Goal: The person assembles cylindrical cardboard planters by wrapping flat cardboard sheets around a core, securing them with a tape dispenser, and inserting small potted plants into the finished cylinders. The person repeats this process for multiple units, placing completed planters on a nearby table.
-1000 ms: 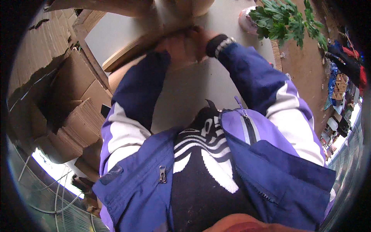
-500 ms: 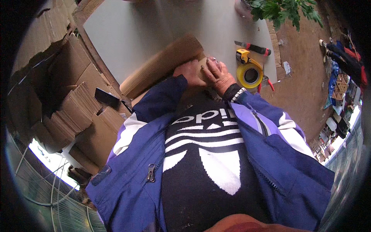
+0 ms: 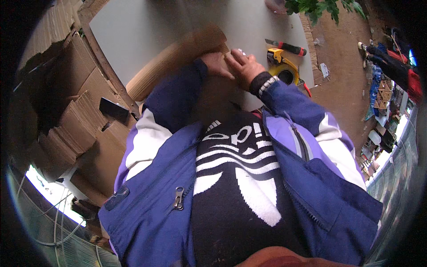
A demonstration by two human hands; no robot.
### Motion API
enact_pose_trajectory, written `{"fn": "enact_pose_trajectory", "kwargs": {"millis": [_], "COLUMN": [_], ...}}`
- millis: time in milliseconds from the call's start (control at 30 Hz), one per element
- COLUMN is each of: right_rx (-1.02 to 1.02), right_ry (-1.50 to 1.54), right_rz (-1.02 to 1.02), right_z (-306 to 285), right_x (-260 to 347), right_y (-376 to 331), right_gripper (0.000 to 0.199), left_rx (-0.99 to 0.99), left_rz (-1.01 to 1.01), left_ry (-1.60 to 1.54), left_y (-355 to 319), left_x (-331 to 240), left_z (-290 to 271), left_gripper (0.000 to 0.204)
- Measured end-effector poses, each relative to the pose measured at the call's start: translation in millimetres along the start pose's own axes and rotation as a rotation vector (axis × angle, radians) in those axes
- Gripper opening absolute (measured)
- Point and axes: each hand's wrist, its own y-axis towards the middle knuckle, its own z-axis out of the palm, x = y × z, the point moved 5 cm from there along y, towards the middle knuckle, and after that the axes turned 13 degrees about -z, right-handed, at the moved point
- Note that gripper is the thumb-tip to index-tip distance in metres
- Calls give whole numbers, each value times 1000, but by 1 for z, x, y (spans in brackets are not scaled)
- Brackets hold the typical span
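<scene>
Left hand (image 3: 216, 63): gripping the cardboard sheet's (image 3: 178, 58) edge.
Right hand (image 3: 242, 66): pressing on it, touching the left.
Tape roll (image 3: 284, 73): lying just beside.

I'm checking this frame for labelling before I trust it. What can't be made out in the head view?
- Cardboard piece: motion-blurred; its edges and exact shape are unclear.
- Left hand: blurred and partly covered by the right hand; its grip can't be told.
- Yellow tape roll: partly hidden behind the right wrist.
- Green plant: cut off by the top edge.
- Near edge of the white table: hidden by the person's jacket.
</scene>
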Motion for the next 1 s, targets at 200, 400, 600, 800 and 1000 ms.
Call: {"fn": "enact_pose_trajectory", "kwargs": {"millis": [200,400,600,800,1000], "right_rx": [268,324,159,-73,103], "right_ry": [64,111,223,-35,-28], "right_rz": [-15,-194,-132,-76,-41], "right_z": [-26,-15,25,35,48], "right_x": [-11,-37,8,36,26], "right_y": [47,95,-35,-75,-66], "right_gripper": [117,105,101,60,80], "left_rx": [-644,-537,-345,-301,-443], "left_rz": [-496,-564,-521,-531,-625], "left_ry": [553,591,486,362,443], "left_y": [-58,-66,-83,-79,-87], "left_x": [-36,-65,-72,-60,-76], "left_z": [-1,-27,76,83,90], "left_gripper": [103,105,95,88,98]}}
